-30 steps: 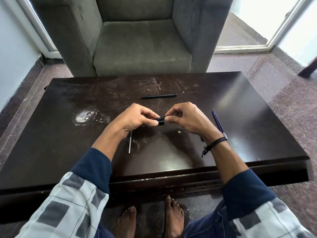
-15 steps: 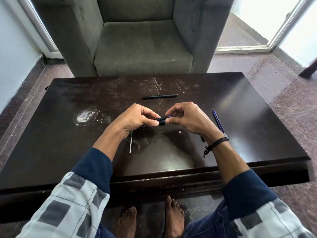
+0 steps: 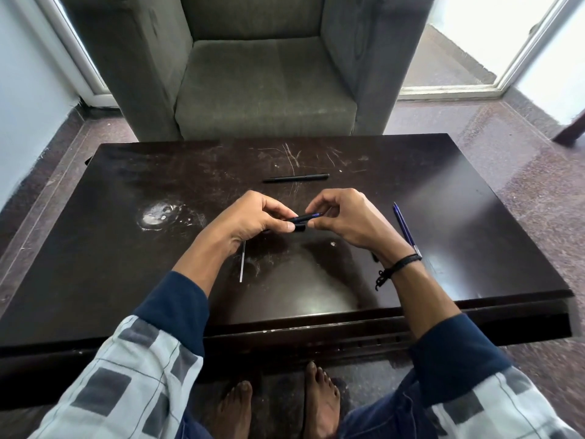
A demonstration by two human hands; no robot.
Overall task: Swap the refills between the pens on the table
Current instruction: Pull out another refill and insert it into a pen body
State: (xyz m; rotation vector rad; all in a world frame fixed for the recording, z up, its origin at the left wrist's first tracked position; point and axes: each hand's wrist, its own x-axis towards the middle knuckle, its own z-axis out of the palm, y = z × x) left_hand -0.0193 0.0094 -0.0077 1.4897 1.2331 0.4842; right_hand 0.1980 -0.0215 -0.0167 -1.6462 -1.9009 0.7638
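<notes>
While the left hand [image 3: 253,218] and right hand [image 3: 349,220] pinch a pen barrel [image 3: 302,218], black pen [image 3: 296,178], blue pen [image 3: 406,230] and refill [image 3: 242,264] lie nearby.

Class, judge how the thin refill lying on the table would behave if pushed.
The refill is very thin, so probably light and slightly bendy. Lying flat on the glossy table, it would likely slide or roll sideways.

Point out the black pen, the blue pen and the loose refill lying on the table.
black pen [image 3: 296,178]: head view, middle of its barrel.
blue pen [image 3: 406,228]: head view, middle of its barrel.
loose refill [image 3: 242,263]: head view, midway along the thin tube.
</notes>
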